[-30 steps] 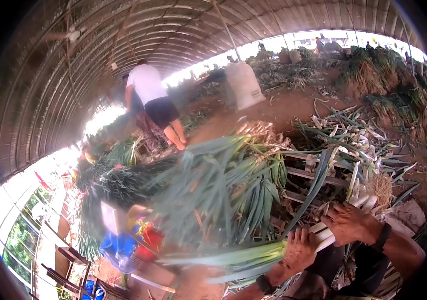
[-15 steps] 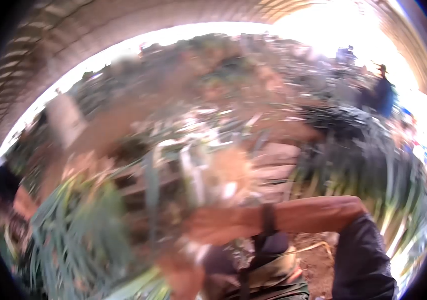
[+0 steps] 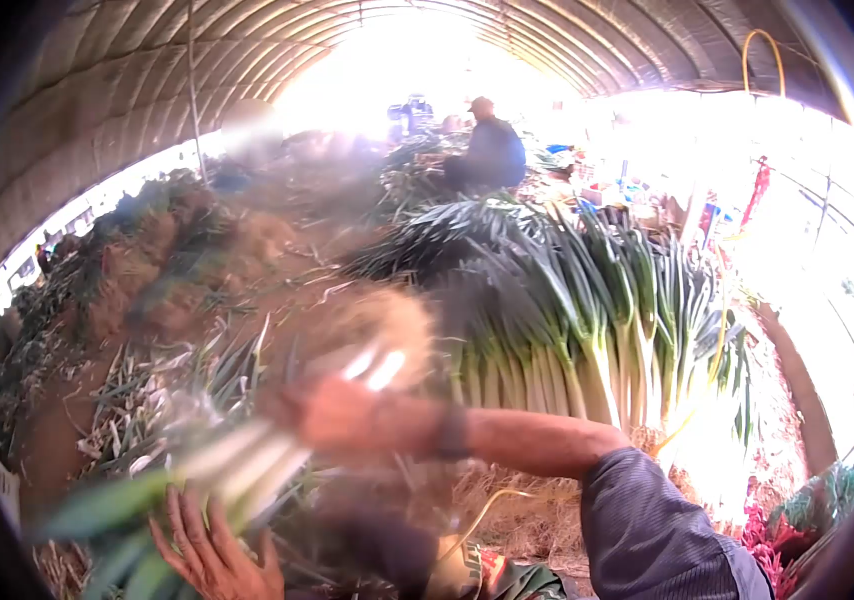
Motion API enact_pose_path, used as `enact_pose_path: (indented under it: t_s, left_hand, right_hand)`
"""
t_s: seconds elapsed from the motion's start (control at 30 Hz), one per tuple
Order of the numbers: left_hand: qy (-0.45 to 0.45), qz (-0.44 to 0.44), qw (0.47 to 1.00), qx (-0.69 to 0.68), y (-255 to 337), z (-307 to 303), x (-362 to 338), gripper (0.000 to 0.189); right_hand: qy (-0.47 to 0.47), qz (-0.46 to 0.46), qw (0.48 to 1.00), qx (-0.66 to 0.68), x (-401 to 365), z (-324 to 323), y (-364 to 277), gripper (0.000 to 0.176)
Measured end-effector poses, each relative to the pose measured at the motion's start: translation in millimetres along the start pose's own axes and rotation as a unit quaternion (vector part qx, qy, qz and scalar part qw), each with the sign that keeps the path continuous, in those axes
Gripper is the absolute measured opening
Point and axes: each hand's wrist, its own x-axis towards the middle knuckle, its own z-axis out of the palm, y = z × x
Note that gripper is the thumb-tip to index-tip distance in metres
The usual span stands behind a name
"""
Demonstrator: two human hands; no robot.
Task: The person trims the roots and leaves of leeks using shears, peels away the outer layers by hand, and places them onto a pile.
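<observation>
Left hand: yours (image 3: 215,552), at lower left, palm down with fingers spread and extended, resting over the stalks where white turns to green; not closed around them.
Right hand: yours (image 3: 322,412), closed around the white shafts farther up; motion blur hides the separate fingers.
Leek bundle: in front of you at lower left (image 3: 252,465), lying aslant under both your hands; green leaves run to the lower left, white ends show past your right hand.
Root tuft: tan and fibrous (image 3: 382,315), just beyond those white ends; blurred, so you cannot tell where it joins.
Right arm: dark wristband (image 3: 452,432) at your wrist, grey sleeve (image 3: 647,520) pushed up to the elbow.
Standing leeks: a dense row (image 3: 597,350) beyond your right forearm, white shafts low, dark green tops up.
Loose leaves: scattered pile (image 3: 147,400) beyond your left hand, on brown soil (image 3: 57,420).
Big heaps: root-ended stacks (image 3: 167,240) farther back on your left.
Near your lap: a yellow cord (image 3: 492,500), looped.
Lower right: red netting (image 3: 772,550) beside green netting (image 3: 827,497).
Co-worker: seated person (image 3: 495,150) in dark top and cap, behind the row.
Overhead: arched, ribbed roof (image 3: 127,120), glare at the far end.
</observation>
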Motion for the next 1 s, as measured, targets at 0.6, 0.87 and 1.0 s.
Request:
enact_pose_path:
  t_s: [0.6, 0.87, 1.0]
  left_hand:
    - [-0.235, -0.124, 0.960, -0.082, -84, 100, -104, 0.037]
    - [-0.339, -0.090, 0.936, -0.033, -83, 101, -119, 0.040]
    - [-0.307, -0.071, 0.947, -0.060, -83, 98, -129, 0.037]
  right_hand:
    - [0.008, 0.744, 0.636, -0.204, -463, -307, 54, 0.083]
    - [-0.065, 0.797, 0.561, -0.215, -500, -303, -15, 0.073]
    - [-0.109, 0.781, 0.557, -0.261, -474, -297, -23, 0.047]
